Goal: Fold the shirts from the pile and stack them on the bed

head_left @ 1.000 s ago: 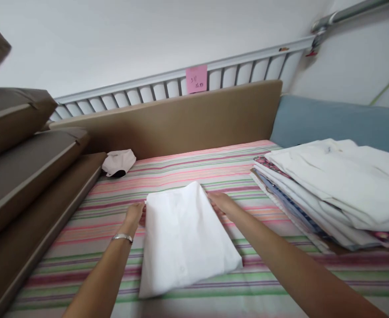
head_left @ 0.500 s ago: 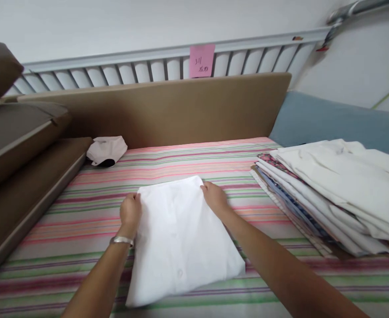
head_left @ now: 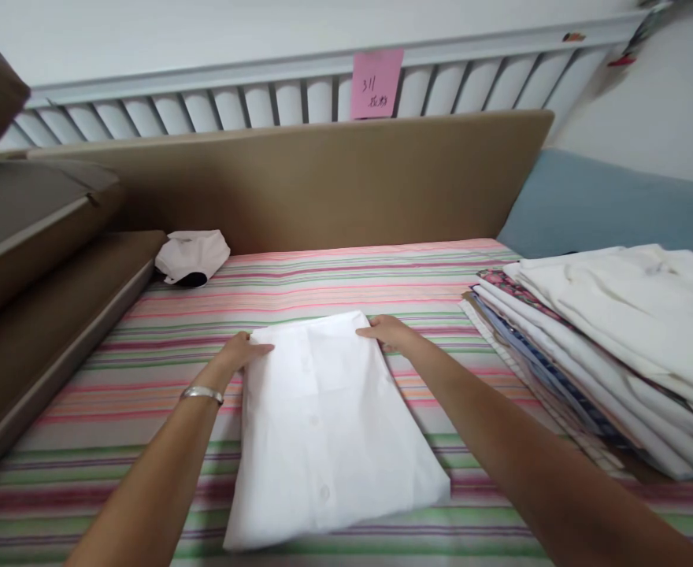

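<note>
A folded white shirt (head_left: 323, 425) lies on the striped bed sheet (head_left: 335, 283) in front of me, its buttons showing down the middle. My left hand (head_left: 241, 352) rests at the shirt's far left corner, thumb lying on the cloth, fingers stretched out. My right hand (head_left: 389, 332) lies flat at the far right corner, fingertips touching the shirt's top edge. A silver bracelet (head_left: 202, 393) circles my left wrist.
A stack of folded clothes (head_left: 612, 346), mostly white, sits at the right. Brown cushions (head_left: 39, 260) are piled at the left, with a small white cap (head_left: 193, 256) beside them. A brown headboard (head_left: 323, 181) and white railing with a pink note (head_left: 376, 83) stand behind.
Both hands had closed on the shirt's far corners half a second ago; now their fingers lie stretched out flat along the top edge. The view has shifted slightly.
</note>
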The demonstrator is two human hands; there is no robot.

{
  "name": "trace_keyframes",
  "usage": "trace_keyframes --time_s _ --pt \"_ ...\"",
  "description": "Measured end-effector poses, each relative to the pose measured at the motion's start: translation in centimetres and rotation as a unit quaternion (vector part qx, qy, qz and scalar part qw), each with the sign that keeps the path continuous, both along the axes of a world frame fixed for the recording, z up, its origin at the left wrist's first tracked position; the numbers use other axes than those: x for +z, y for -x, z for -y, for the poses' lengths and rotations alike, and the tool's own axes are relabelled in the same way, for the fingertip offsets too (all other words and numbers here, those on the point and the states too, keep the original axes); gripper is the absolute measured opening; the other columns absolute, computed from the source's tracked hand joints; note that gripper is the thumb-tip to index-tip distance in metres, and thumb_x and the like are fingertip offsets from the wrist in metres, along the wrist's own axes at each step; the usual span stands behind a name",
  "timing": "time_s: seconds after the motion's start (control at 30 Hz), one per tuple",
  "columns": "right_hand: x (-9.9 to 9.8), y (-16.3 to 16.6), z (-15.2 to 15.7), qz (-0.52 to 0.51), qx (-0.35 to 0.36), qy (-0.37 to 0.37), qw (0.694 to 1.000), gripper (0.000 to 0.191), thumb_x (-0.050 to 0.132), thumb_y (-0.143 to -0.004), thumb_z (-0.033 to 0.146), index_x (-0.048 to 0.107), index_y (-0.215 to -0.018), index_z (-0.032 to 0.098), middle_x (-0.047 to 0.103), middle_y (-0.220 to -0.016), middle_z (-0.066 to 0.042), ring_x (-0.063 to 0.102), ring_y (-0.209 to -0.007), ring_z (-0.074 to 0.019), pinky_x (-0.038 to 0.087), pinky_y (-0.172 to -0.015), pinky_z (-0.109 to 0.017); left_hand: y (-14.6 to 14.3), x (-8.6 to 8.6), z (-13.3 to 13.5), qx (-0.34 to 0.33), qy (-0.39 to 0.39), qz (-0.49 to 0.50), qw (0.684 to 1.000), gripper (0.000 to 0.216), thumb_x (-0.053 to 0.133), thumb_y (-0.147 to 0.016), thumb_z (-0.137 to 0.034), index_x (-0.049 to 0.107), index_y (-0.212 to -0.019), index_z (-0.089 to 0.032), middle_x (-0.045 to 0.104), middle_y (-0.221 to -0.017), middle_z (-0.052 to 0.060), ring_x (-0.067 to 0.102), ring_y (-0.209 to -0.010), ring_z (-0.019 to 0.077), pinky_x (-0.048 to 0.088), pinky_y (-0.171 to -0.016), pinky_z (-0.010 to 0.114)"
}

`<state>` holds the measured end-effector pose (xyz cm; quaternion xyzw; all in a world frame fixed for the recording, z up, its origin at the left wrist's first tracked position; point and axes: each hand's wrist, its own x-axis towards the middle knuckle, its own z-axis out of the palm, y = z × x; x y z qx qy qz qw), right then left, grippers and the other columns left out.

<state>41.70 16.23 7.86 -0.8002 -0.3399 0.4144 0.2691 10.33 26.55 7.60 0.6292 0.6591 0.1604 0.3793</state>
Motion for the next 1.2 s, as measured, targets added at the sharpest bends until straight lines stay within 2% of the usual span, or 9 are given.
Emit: trace_keyframes --time_s 0.2,0.33,0.5,0.6,0.7,0.8,0.97,1.07,1.2 --pt "1.7 1.0 -1.1 -0.09 0.012 0.008 0.996 0.014 0.072 -0.064 0.014 0.063 -0.074 0.012 0.066 -0.07 -0.005 0.06 -0.065 -0.0139 0.051 -0.061 -0.027 -0.9 2.0 -1.1 -0.006 0.089 0.045 0.995 0.062 0.081 -0.035 -0.025 0.062 -0.092 -0.01 0.07 -0.09 0.013 0.064 -0.081 0.0267 0.049 -0.062 0.032" --pt "7.0 0.9 -0.3 -0.101 0.019 -0.069 0.992 0.009 0.068 -0.067 0.011 0.064 -0.074 0.015 0.066 -0.071 0.0 0.059 -0.066 -0.0112 0.048 -0.063 -0.022 -0.1 6.9 0.0 -0.054 0.084 0.127 0.987 0.059 0.081 -0.037 -0.032 0.064 -0.09 -0.013 0.07 -0.095 0.01 0.063 -0.087 0.0236 0.05 -0.072 0.03" --pt "18.2 0.6 4.0 0.044 0.079 -0.303 0.949 0.009 0.065 -0.068 0.013 0.067 -0.077 0.014 0.065 -0.074 0.001 0.058 -0.074 -0.0124 0.044 -0.068 -0.021 1.1 17.5 4.1 -0.119 -0.133 0.223 0.958 0.053 0.078 -0.047 -0.041 0.066 -0.092 -0.014 0.07 -0.089 0.005 0.062 -0.083 0.0215 0.049 -0.075 0.031" --pt "21.9 1.0 9.4 0.18 0.072 -0.395 0.898 0.008 0.062 -0.071 0.016 0.067 -0.077 0.015 0.065 -0.078 0.001 0.058 -0.081 -0.0157 0.044 -0.076 -0.025 2.8 20.8 8.6 -0.135 -0.33 0.14 0.924 0.038 0.071 -0.058 -0.043 0.066 -0.088 -0.019 0.067 -0.078 0.0 0.06 -0.076 0.0193 0.048 -0.072 0.03" --pt "19.2 1.8 15.3 0.246 0.065 -0.426 0.868 0.013 0.06 -0.073 0.019 0.067 -0.084 0.021 0.067 -0.09 -0.002 0.058 -0.092 -0.0197 0.044 -0.085 -0.03 4.5 17.6 13.1 -0.183 -0.482 0.042 0.856 0.023 0.064 -0.067 -0.039 0.065 -0.082 -0.021 0.065 -0.078 0.003 0.059 -0.078 0.0214 0.048 -0.074 0.034" --pt "11.1 2.8 20.6 0.252 0.09 -0.45 0.852 0.02 0.052 -0.075 0.017 0.067 -0.084 0.024 0.065 -0.103 -0.005 0.055 -0.102 -0.0216 0.042 -0.093 -0.036 5.4 9.2 17.1 -0.247 -0.522 0.005 0.816 0.021 0.057 -0.071 -0.022 0.066 -0.09 -0.023 0.068 -0.091 0.007 0.059 -0.093 0.0245 0.046 -0.085 0.041" --pt "-1.7 3.8 28.2 0.199 0.091 -0.329 0.919 0.033 0.044 -0.072 0.013 0.07 -0.086 0.025 0.063 -0.115 -0.007 0.054 -0.109 -0.0227 0.042 -0.095 -0.042 7.7 -4.1 24.2 -0.276 -0.347 -0.026 0.896 0.036 0.047 -0.073 -0.017 0.068 -0.099 -0.032 0.068 -0.109 0.006 0.062 -0.1 0.025 0.049 -0.089 0.046" --pt "-3.7 3.0 30.7 0.14 0.001 -0.279 0.95 0.029 0.046 -0.074 0.021 0.069 -0.092 0.024 0.062 -0.117 -0.007 0.054 -0.111 -0.0228 0.04 -0.099 -0.043 10.4 -5.7 26.1 -0.163 -0.257 0.038 0.952 0.033 0.048 -0.072 -0.027 0.066 -0.098 -0.033 0.067 -0.112 0.004 0.061 -0.106 0.0254 0.051 -0.089 0.043" --pt "-1.9 2.2 30.3 0.065 -0.118 -0.239 0.962 0.027 0.053 -0.074 0.032 0.067 -0.093 0.02 0.069 -0.1 -0.008 0.062 -0.097 -0.0231 0.047 -0.09 -0.039 10.9 -2.7 24.4 -0.007 -0.162 0.095 0.982 0.034 0.053 -0.068 -0.043 0.065 -0.095 -0.027 0.07 -0.102 0.006 0.064 -0.099 0.0272 0.051 -0.088 0.041"
